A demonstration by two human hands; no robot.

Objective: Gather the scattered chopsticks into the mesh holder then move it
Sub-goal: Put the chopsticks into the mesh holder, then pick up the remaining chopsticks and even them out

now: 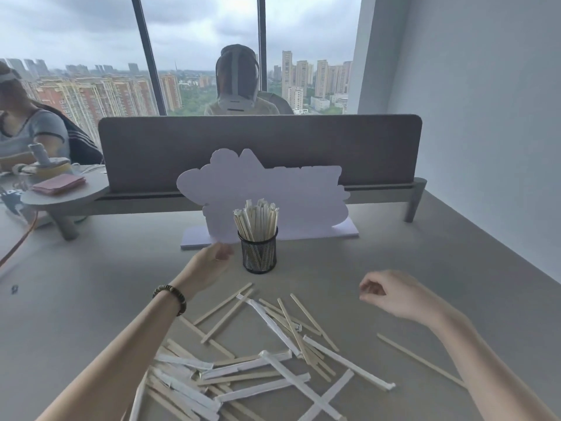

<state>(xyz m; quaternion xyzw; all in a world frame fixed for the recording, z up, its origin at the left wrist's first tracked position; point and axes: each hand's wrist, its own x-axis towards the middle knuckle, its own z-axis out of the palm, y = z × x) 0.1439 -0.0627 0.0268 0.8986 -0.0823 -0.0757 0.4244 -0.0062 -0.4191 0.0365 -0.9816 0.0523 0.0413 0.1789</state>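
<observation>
Reaching our empty, loosely open left hand (212, 262) beside the mesh holder (259, 253); our right hand (391, 294) curls empty above scattered chopsticks (258, 360) on the desk (364, 253).

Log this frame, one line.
holder: upright, part-filled | chopsticks: many loose on table | left hand: beside holder, empty | right hand: curled, empty

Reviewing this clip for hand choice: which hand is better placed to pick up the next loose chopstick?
Probably the right hand: it hovers empty, loosely curled, above the scattered chopsticks. The left hand is farther forward, beside the mesh holder.
</observation>
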